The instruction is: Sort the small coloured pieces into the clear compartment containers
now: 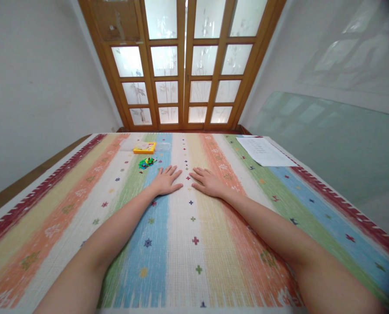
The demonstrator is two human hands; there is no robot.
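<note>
My left hand (167, 180) lies flat on the striped cloth (181, 261), fingers spread, over the blue and white stripes. Opposite it, my right hand (205, 181) rests palm down with its fingers stretched out toward the left hand. A narrow strip of cloth separates the two hands, and neither holds anything. Just beyond and left of the left hand is a small heap of green, blue and yellow pieces (147, 163), too small to make out singly. Behind the heap lies a flat yellow box (144, 148) with a pale picture on top.
Clear plastic packaging (126, 145) lies around the yellow box. A white sheet of paper (264, 151) with printed lines is at the far right of the table. Beyond the table stand wooden doors with frosted panes (168, 92). A greenish glass panel (325, 144) leans along the right wall.
</note>
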